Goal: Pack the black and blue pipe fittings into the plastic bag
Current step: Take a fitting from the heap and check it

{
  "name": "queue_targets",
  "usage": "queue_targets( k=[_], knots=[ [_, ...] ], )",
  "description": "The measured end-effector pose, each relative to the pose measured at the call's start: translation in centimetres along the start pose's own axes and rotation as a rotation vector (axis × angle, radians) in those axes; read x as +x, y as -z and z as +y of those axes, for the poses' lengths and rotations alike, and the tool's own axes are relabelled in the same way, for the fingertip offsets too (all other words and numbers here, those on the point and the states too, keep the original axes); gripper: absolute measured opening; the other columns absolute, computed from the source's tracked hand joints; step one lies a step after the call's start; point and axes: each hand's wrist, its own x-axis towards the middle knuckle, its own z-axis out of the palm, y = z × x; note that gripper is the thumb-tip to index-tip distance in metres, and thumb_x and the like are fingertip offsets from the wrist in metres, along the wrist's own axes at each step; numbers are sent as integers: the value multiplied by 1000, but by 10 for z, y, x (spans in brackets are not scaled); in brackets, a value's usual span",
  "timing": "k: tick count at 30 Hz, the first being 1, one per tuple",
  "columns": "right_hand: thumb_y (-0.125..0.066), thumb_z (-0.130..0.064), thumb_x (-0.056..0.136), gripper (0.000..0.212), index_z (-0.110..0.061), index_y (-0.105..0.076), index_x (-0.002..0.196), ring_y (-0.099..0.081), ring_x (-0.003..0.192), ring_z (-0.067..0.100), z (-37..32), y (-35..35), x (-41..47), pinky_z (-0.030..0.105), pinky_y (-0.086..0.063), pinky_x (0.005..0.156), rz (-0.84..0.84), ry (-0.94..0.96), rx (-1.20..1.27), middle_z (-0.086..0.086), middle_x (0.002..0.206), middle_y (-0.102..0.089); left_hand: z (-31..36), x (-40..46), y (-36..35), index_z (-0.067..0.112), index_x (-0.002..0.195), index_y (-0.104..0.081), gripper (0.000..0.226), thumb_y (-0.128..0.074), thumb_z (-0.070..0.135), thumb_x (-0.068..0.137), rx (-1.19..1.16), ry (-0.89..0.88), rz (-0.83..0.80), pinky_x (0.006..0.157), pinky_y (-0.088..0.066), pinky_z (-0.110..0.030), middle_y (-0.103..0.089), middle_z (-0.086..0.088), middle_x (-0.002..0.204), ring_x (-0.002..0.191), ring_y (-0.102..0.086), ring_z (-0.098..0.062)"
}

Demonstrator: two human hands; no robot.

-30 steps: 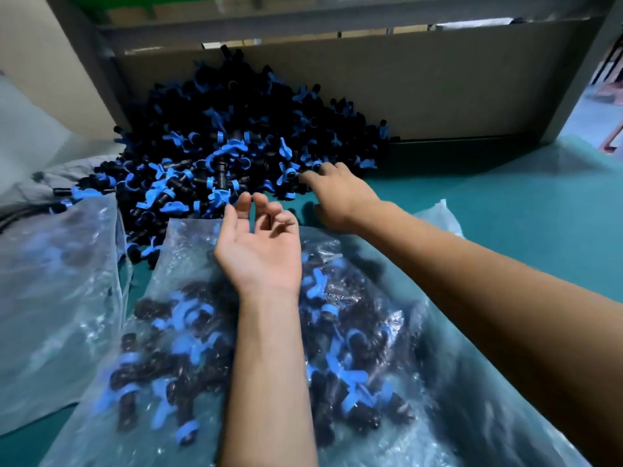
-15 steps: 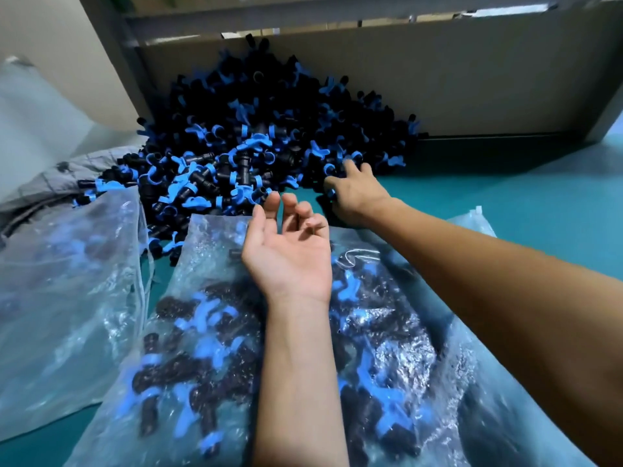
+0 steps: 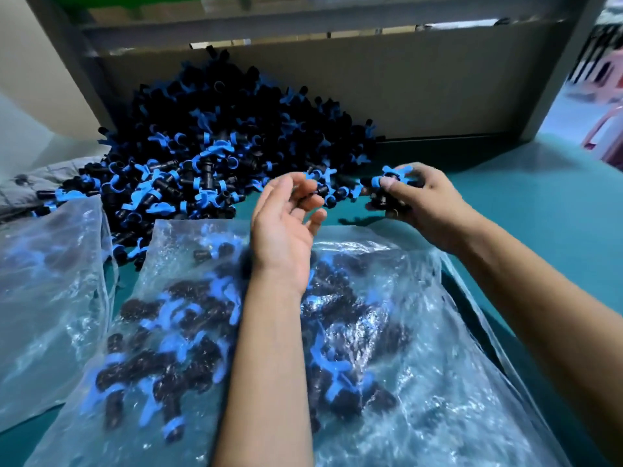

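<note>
Right hand (image 3: 409, 197): clamped on a cluster of black and blue plastic pipe fittings (image 3: 387, 188).
Left hand (image 3: 286, 219): fingers apart, cupped.
Next: carry them toward 6 o'clock into the clear plastic bag (image 3: 421, 382), keeping the grip firm.

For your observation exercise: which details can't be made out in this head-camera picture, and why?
- Fittings count in the plastic bag: glare, left forearm.
- Right hand: fingers hide how many fittings it grips.
- Second bag: cut by left edge.
- Far right background: blurred.

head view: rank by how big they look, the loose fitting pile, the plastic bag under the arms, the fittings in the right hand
1. plastic bag, though nearness to the camera inflates it
2. fitting pile
3. fittings held by the right hand, clearly smallest
</note>
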Motion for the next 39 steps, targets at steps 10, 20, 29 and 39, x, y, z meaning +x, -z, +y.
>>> queue_targets(
  k=[10, 20, 29, 39],
  knots=[
    [-77, -8, 79, 37, 2, -64, 112, -71, 80, 25, 23, 45, -79, 33, -58, 73, 1, 20, 223, 18, 98, -72, -55, -16, -37, 10, 89, -76, 11, -71, 2, 94, 652, 75, -243, 73, -59, -24, -74, -3, 81, 69, -71, -14],
    [-75, -26, 89, 15, -13, -77, 97, -74, 83, 26, 36, 44, -79, 32, -62, 76, -10, 61, 217, 16, 96, -76, -52, -19, -31, 12, 86, -77, 15, -83, -2, 81, 634, 120, -129, 70, -57, -20, -78, -5, 80, 77, -74, -15],
    [-67, -17, 96, 18, -15, -79, 83, -71, 76, 20, 34, 44, -78, 22, -54, 57, 180, 29, 255, 11, 87, -74, -57, -13, -28, 13, 90, -77, 19, -76, -5, 87, 626, 45, -62, 73, -59, -23, -76, 1, 76, 71, -69, -10],
    [-78, -24, 85, 20, -11, -78, 100, -65, 80, 18, 41, 45, -77, 30, -46, 66, 34, 100, 2, 12, 93, -77, -58, -16, -29, 17, 93, -77, 19, -80, 0, 84, 730, 35, -131, 75, -58, -21, -80, -2, 88, 85, -77, -13]
  ],
)
